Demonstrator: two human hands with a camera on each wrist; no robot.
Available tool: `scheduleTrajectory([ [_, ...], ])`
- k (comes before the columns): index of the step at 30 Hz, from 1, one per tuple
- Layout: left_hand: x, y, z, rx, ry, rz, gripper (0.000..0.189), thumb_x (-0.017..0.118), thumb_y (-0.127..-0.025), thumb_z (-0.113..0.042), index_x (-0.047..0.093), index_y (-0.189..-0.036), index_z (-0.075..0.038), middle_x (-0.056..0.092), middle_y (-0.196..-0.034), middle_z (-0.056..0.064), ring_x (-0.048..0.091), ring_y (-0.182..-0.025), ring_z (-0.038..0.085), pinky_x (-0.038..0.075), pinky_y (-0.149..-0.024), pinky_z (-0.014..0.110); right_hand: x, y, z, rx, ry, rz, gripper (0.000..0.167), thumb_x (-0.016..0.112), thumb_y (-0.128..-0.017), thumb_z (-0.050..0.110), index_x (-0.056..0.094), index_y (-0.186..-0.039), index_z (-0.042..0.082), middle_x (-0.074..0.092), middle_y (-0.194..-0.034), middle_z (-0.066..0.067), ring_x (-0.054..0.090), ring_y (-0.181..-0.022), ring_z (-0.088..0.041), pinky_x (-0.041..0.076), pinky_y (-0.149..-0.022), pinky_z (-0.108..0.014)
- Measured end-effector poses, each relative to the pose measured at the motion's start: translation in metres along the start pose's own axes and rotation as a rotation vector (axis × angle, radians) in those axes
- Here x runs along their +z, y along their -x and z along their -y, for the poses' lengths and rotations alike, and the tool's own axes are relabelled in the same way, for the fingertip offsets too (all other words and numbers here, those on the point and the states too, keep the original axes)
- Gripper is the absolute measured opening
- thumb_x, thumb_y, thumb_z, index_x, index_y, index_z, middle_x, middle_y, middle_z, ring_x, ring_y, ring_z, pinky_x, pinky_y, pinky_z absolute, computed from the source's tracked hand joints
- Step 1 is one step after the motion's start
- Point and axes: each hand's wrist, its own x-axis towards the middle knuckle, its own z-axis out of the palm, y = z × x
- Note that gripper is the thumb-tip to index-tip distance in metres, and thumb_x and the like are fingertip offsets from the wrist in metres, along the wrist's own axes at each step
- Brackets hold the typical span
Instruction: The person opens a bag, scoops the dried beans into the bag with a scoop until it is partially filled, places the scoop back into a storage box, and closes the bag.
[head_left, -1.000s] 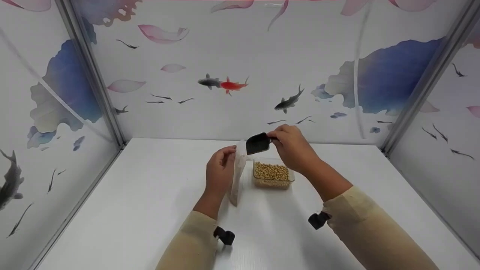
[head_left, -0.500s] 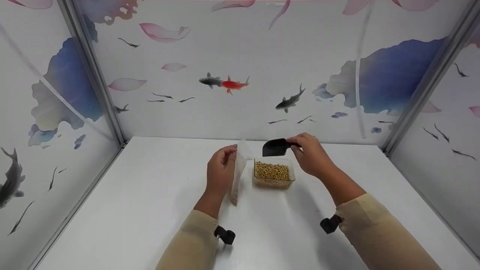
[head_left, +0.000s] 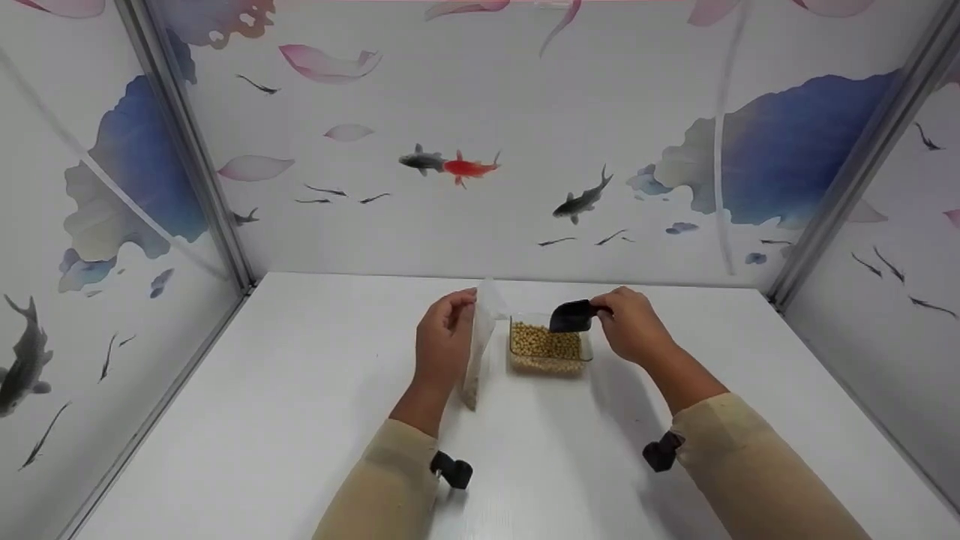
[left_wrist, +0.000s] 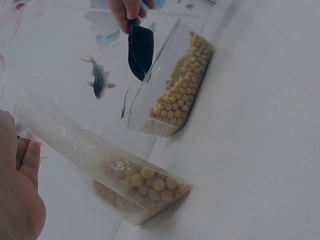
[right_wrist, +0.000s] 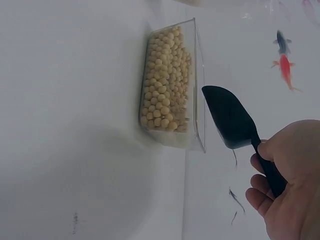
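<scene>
My left hand [head_left: 444, 337] holds a clear plastic bag [left_wrist: 75, 140] upright near its top edge. Soybeans [left_wrist: 150, 187] fill the bottom of this bag, which rests on the table. By its handle, my right hand [head_left: 634, 322] grips a black scoop [head_left: 571, 316]. The scoop is over the right back part of a clear rectangular container [left_wrist: 150, 82], just above the rim in the right wrist view. Many soybeans [right_wrist: 162, 82] lie inside that container. Whether the scoop carries any beans cannot be seen.
The white table [head_left: 300, 420] is bounded by printed walls with fish and petals [head_left: 465, 90]. Metal posts [head_left: 187, 150] stand at the back corners. A small black wrist camera [head_left: 452, 471] sits at each cuff.
The scoop has moved right, away from the bag's mouth, then down over the container with my right hand. My left hand and the bag have stayed nearly still.
</scene>
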Motion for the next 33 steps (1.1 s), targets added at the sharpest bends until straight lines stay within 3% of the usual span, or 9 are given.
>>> scheduleTrajectory([
  [13, 0.002, 0.000, -0.001, -0.013, -0.009, -0.006, 0.018, 0.060, -0.112, -0.024, 0.071, -0.125, -0.020, 0.071, -0.137, -0.007, 0.066, -0.132, 0.010, 0.057, -0.110, 0.028, 0.023, -0.002, -0.002, 0.002, 0.084, 0.027, 0.029, 0.056, -0.110, 0.007, 0.071, -0.134, 0.000, 0.067, -0.129, -0.023, 0.062, -0.125, -0.044, 0.058, -0.104, -0.055],
  [23, 0.002, 0.000, -0.001, -0.005, -0.015, -0.004, 0.019, 0.060, -0.111, -0.023, 0.071, -0.124, -0.016, 0.072, -0.137, -0.006, 0.066, -0.132, 0.011, 0.057, -0.111, 0.028, 0.033, -0.004, -0.001, 0.020, -0.008, 0.090, 0.031, 0.059, -0.109, 0.010, 0.070, -0.137, 0.000, 0.067, -0.134, -0.023, 0.062, -0.131, -0.043, 0.055, -0.109, -0.056],
  [33, 0.002, 0.001, -0.001, 0.023, -0.027, -0.015, 0.020, 0.061, -0.111, -0.024, 0.071, -0.124, -0.013, 0.073, -0.137, -0.002, 0.067, -0.132, 0.014, 0.058, -0.109, 0.030, 0.035, -0.006, 0.003, 0.015, 0.003, 0.101, 0.031, 0.062, -0.108, 0.011, 0.071, -0.135, -0.001, 0.067, -0.134, -0.024, 0.062, -0.130, -0.043, 0.055, -0.109, -0.057],
])
